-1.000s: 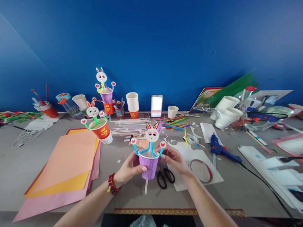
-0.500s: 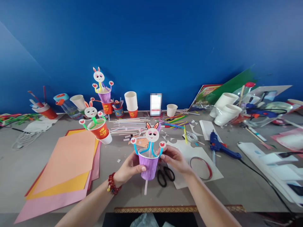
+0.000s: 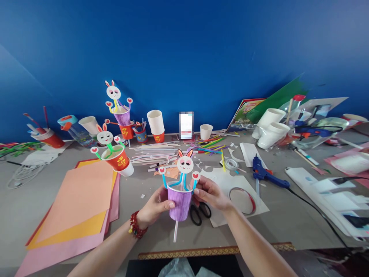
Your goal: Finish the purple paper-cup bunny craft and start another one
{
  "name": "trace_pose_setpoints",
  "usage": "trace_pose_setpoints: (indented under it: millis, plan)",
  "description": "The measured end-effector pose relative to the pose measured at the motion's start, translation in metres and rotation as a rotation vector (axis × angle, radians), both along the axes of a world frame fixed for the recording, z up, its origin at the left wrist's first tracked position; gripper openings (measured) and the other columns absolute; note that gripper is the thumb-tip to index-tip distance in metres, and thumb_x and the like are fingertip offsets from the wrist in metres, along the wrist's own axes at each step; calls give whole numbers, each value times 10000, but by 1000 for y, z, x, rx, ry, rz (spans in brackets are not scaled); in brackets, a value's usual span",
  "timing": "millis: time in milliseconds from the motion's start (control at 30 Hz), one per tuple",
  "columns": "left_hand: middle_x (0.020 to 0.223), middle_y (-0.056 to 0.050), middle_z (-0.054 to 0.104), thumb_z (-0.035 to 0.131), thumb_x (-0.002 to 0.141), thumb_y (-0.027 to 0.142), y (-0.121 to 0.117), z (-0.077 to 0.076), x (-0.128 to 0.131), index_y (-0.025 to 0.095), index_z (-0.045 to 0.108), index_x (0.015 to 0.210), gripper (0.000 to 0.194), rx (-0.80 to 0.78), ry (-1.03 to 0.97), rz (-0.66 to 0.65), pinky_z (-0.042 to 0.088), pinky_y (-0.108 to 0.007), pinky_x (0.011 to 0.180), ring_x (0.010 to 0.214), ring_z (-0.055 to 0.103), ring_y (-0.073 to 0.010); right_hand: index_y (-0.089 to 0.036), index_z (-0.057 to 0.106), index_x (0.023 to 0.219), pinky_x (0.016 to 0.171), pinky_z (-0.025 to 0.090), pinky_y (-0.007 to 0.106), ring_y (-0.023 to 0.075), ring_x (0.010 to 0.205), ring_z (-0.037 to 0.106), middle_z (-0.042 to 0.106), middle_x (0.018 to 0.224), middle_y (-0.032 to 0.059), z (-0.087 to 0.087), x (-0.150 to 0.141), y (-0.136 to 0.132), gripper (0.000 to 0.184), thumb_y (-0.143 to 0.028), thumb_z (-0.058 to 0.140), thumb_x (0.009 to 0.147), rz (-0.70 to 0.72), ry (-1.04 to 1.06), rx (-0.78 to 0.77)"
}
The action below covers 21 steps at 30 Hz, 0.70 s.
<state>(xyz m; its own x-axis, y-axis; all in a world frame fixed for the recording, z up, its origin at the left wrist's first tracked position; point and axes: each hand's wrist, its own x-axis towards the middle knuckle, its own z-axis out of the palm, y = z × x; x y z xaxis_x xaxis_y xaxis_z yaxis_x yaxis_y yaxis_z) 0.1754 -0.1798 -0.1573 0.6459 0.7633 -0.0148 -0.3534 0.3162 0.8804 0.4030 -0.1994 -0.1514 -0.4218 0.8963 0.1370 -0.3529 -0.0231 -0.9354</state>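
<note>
A purple-coloured paper cup (image 3: pixel 181 204) is held up over the table, tilted slightly. My left hand (image 3: pixel 158 204) wraps its left side, thumb across the front. From the cup rises a paper rabbit head (image 3: pixel 185 164) with pink ears. Blue straws (image 3: pixel 163 181) bend out on both sides as arms, each tipped with a white disc bearing a red heart. A pale straw (image 3: pixel 175 231) sticks out below the cup's bottom. At the right rim, my right hand (image 3: pixel 209 192) pinches the base of the right blue straw; its fingertips are partly hidden.
Black-handled scissors (image 3: pixel 200 213) lie just behind the cup. White paper (image 3: pixel 221 219) and a tape roll (image 3: pixel 242 201) are to the right, then a blue glue gun (image 3: pixel 266 175) and power strip (image 3: pixel 317 200). Coloured paper (image 3: pixel 83 192) and a red rabbit cup (image 3: pixel 119 159) stand left.
The view has turned a little, so the background things sit further left. The cup tilts slightly more, and its lower straw reaches lower in view. Both hands keep their hold.
</note>
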Motion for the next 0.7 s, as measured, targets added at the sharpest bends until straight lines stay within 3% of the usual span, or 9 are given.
trace_pose_setpoints:
  millis: [400,600,700]
  plan:
    - [1260,-156,684,836,716,406,-1,-1,2,181,606,1304,671,19,-23,-27,465,-439,974,1172,618,-350,-186,590,942,469,451,183,69,502,508,527,679,-38,2,-4,-1,295,-456,695,889,-23,16,-1]
    - [1252,-140,691,837,719,402,-1,-4,1,190,626,1280,636,15,-47,-26,467,-412,972,1157,627,-326,-198,607,935,459,463,192,43,404,288,340,524,-116,2,-8,1,234,-413,693,900,-28,83,48]
    - [1228,-127,704,847,707,400,-1,-4,0,200,642,1255,619,-1,-50,-20,478,-395,959,1137,638,-309,-198,622,940,470,473,205,43,408,295,380,533,-105,0,-7,2,228,-404,706,890,-37,75,56]
